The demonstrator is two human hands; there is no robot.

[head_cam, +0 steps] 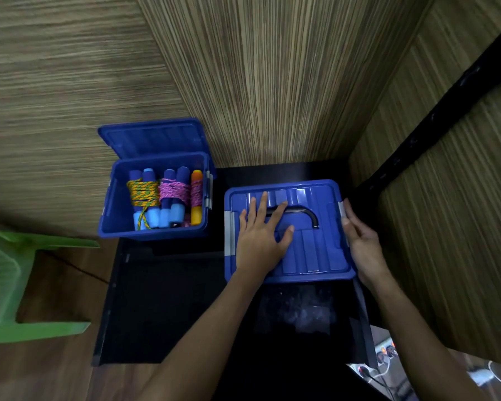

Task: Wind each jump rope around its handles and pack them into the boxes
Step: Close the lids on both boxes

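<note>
Two bare forearms come in from the near edge. Left hand (261, 241) lies flat on the lid of the closed blue box (315, 256), fingers straight and spread, fingertips over the dark carry handle (304, 214). Right hand (359, 238) is at the box's right side, fingers together and loosely bent against the grey latch (342, 211); can't tell if it actually grips. Closed box sits on the black table (168, 308), right of centre.

Open blue box (154, 230) is to the left and slightly farther, lid (154, 137) tipped back against the wood wall. Inside: wound jump ropes standing side by side, yellow-green rope (143, 192) on blue handles, pink rope (172, 191) on blue handles, pink rope on orange handle (196, 195) at the right.

Green plastic chair (18, 285) at far left, power strip (383, 354) near right.
</note>
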